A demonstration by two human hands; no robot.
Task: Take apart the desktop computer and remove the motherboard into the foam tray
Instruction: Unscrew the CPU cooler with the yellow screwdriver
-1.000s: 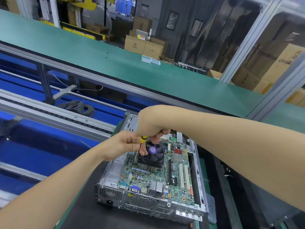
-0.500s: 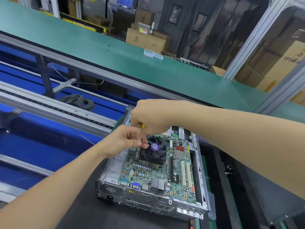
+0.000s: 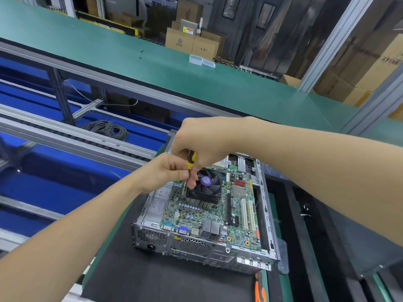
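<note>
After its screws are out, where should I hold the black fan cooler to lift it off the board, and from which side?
Probably the fan cooler by its black frame, pinched on two opposite flat walls, coming straight down from above. It stands proud of the motherboard, and the fins beneath look thin. The screwdriver stands at its left edge.

Bright, even overhead light, soft shadows, sharp centre, wide-angle bending at the edges, dim background.
</note>
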